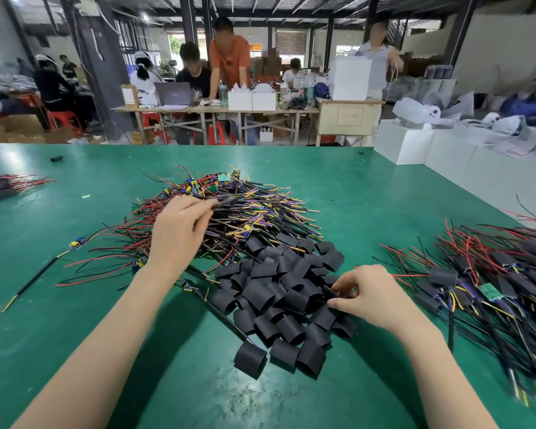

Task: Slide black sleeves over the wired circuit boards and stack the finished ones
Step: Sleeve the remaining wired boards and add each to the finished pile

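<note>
A tangled heap of wired circuit boards (245,209) with red, black, yellow and purple leads lies in the middle of the green table (75,305). My left hand (177,233) reaches into its left side and pinches a bundle of dark wires. In front of the heap sits a pile of short black sleeves (279,305). My right hand (369,295) rests on the pile's right edge, its fingers curled around one black sleeve. A stack of sleeved boards (489,292) with trailing wires lies at the right.
Loose wired boards (75,244) lie left of the heap. Another sleeved bundle (0,185) sits at the far left edge. White boxes (446,150) line the table's back right. People work at tables behind.
</note>
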### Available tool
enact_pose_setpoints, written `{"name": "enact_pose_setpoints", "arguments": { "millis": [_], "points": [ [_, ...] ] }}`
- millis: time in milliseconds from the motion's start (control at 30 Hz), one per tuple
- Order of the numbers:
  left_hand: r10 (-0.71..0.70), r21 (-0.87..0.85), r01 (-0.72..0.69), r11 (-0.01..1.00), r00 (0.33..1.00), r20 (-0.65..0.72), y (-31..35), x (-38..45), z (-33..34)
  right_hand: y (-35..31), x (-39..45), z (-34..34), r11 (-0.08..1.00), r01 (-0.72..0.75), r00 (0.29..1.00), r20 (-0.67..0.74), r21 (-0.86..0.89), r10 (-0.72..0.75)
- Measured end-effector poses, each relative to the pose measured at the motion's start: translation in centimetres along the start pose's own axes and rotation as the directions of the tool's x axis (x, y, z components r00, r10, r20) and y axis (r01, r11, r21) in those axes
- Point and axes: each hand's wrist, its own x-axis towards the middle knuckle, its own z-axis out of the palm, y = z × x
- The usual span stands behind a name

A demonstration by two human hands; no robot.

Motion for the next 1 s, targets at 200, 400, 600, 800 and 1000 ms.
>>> {"name": "enact_pose_setpoints", "arguments": {
  "millis": [200, 400, 600, 800, 1000],
  "points": [
    [-0.167, 0.072, 0.156, 0.985, 0.783, 0.6, -1.0, -1.2, 0.9, 0.0, -0.3, 0.1, 0.999, 0.048, 0.995, 0.083, -0.006, -0.047],
    [-0.255, 0.206, 0.159, 0.965, 0.735, 0.628, -2.2, -4.0, 1.6, -0.2, -0.2, -0.1, 1.0, 0.0, 1.0, -0.031, 0.03, 0.001],
    [-0.161, -0.024, 0.17, 0.985, 0.962, 0.22, -0.6, -5.4, 1.4, -1.1, -0.3, -0.1, 0.974, -0.026, 0.974, -0.213, 0.225, 0.075],
    [-0.098, -0.298, 0.101, 0.949, 0.995, 0.027, 2.7, -4.5, 0.0, -1.4, 0.1, 0.9, 0.993, 0.104, 0.982, -0.164, 0.06, -0.093],
    [0.024, -0.446, 0.176, 0.878, 0.913, 0.407, 4.9, -5.6, -0.4, -0.8, 0.1, 1.1, 0.978, 0.204, 0.979, -0.038, 0.044, -0.203]
  ]
}}
